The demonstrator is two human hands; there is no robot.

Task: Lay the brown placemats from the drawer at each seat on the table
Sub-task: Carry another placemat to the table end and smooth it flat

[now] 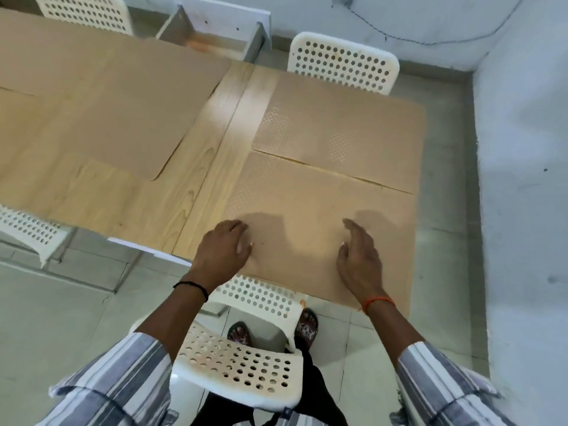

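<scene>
A brown placemat [307, 192] lies flat at the near right seat of the wooden table [212, 155]. My left hand [224, 247] rests on its near left edge with the fingers curled. My right hand [359, 256] lies flat on its near right part, fingers apart, holding nothing. A second placemat [344, 124] lies just beyond it at the far right seat. A third placemat [138, 118] covers the far middle of the table. More brown mat surface [46, 56] shows at the far left. The open drawer [212, 38] stands behind the table.
White perforated chairs stand around the table: one under my arms [239, 358], one at the far right [344, 63], one at the left edge [27, 229], one at the far left [86, 10]. A grey wall [522, 149] closes the right side. My sandalled feet are on the tiled floor.
</scene>
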